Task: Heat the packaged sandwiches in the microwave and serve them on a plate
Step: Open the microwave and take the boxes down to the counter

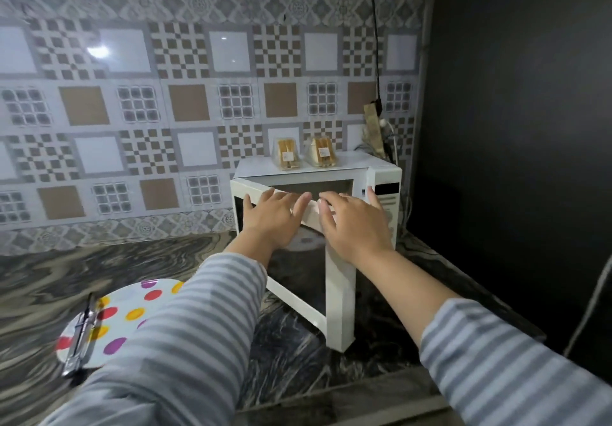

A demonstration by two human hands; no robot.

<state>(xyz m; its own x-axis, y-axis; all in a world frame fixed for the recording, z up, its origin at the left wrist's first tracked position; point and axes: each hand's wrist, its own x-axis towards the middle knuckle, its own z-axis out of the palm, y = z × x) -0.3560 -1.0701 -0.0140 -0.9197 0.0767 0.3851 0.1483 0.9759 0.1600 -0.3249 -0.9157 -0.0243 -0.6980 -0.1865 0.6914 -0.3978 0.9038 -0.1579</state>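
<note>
Both hands reach over the open microwave door
Left hand (271, 218) and right hand (352, 223), fingers spread wide, above the door (318, 289); dark marbled counter (99, 270), patterned tile wall (165, 94)

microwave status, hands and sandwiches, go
Left hand and right hand open, reaching over the open microwave door. Two packaged sandwiches on top of microwave. Plate with tongs waiting at left.
</note>
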